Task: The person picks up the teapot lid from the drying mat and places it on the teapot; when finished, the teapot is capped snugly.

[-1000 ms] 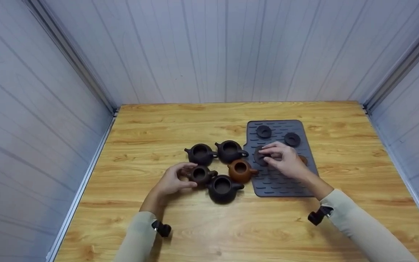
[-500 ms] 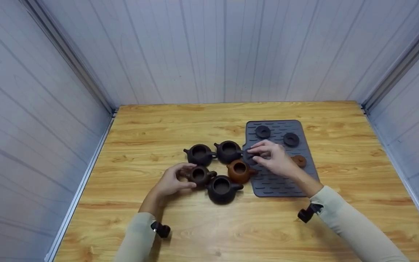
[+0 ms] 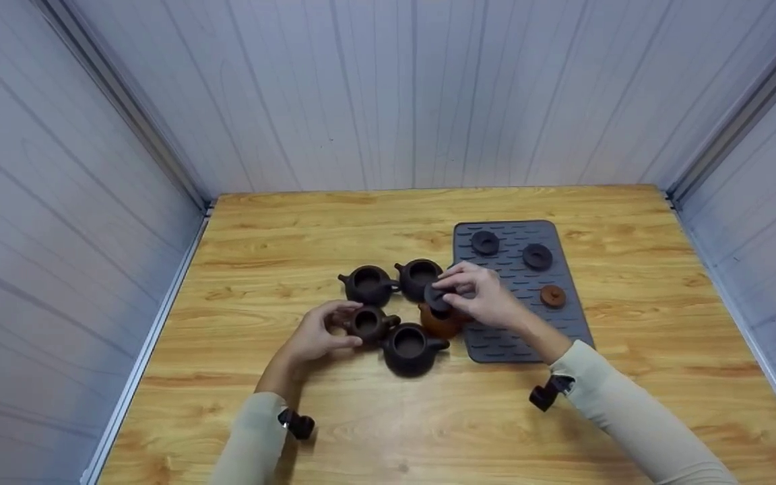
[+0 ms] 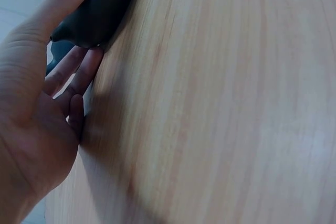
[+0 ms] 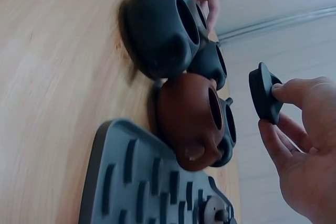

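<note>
My right hand (image 3: pixel 486 296) pinches a dark teapot lid (image 3: pixel 436 298) between thumb and fingertips. In the head view it covers part of the reddish-brown teapot (image 3: pixel 440 329); the right wrist view shows the lid (image 5: pixel 262 93) held up in the air, apart from the pots. My left hand (image 3: pixel 320 333) curves its thumb and fingers round the spout side of a small dark brown teapot (image 3: pixel 369 335). From the left wrist, the thumb lies along that pot (image 4: pixel 102 11) and fingertips touch it lower down. Three larger dark teapots, lidless, crowd around: front (image 3: pixel 409 364), back left (image 3: pixel 368 295), back right (image 3: pixel 412 288).
A grey ridged mat (image 3: pixel 502 347) lies to the right of the pots. On it are two dark lids, one at the back (image 3: pixel 486 234) and one farther right (image 3: pixel 537 266), plus a reddish-brown lid (image 3: pixel 553 296). Panelled walls border the wooden table (image 3: pixel 388 431).
My right hand has carried the dark lid left, from above the mat to over the reddish-brown teapot. The reddish-brown lid on the mat is now uncovered. My left hand keeps its place.
</note>
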Tool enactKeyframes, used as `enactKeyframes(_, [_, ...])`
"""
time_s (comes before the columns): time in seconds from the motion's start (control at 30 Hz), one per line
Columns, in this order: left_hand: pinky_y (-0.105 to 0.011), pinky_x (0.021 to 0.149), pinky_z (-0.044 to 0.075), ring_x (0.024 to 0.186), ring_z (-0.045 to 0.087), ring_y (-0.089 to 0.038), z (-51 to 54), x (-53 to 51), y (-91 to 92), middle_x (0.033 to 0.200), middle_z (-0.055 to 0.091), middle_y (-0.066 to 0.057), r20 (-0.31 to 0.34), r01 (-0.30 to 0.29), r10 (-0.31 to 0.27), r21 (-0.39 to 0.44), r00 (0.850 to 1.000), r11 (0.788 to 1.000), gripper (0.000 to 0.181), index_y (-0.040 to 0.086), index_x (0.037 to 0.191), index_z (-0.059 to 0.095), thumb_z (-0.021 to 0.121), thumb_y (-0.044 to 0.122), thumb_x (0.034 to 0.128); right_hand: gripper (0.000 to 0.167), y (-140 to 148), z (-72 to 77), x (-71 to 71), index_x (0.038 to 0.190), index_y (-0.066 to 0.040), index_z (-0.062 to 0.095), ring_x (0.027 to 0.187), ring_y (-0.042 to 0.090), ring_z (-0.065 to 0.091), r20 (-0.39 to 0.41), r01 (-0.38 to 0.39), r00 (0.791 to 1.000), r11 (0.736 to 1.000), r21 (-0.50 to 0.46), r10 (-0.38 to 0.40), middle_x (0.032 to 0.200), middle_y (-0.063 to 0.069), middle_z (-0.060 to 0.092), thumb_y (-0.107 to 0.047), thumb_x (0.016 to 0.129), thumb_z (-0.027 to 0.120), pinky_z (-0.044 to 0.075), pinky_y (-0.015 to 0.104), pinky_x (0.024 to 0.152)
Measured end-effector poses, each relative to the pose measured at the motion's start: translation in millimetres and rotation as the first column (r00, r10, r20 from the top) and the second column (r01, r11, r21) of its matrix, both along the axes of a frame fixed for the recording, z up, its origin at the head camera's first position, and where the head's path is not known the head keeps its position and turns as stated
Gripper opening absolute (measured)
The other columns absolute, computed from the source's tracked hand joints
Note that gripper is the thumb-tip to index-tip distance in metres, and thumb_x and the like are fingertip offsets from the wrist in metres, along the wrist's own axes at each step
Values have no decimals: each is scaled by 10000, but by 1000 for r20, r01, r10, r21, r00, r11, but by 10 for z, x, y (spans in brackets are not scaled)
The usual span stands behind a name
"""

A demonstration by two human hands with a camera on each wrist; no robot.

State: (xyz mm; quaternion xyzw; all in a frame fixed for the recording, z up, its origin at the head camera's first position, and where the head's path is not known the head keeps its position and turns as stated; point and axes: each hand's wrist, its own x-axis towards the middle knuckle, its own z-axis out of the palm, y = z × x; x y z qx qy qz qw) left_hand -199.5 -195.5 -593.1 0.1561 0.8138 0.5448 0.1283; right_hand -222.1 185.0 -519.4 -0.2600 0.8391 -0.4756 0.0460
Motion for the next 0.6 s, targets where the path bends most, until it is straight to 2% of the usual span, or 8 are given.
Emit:
enactKeyframes(0.17, [-260,1073,542,1260,703,-283,4,-12,6,1503,703,-250,10,6,-6,17,1000,1000,663,14,1524,660,929,65,921,225,-98,-13,-4,1265,-50,853,1226,390,752,-7,-29,1000,1000,-11,29,1370,223,741,-68,1052,784,671,452,1013])
enactKeyframes(0.4, [-263,1091,536,1261,705,-277,7,-10,21,1499,710,-243,4,-2,2,9,1000,1000,664,17,1521,664,932,65,916,227,-226,2,-17,1269,-41,850,1224,410,754,-12,-61,998,998,-15,60,1380,237,743,-59,1057,771,668,516,1015])
enactKeyframes(0.6, [-267,1099,539,1268,717,-318,20,-6,42,1476,716,-264,-1,-4,4,18,1000,1000,663,0,1512,663,933,57,909,235,-320,3,-32,1274,-52,851,1209,389,770,-6,-81,997,996,-23,81,1378,212,743,-48,1055,767,674,456,999])
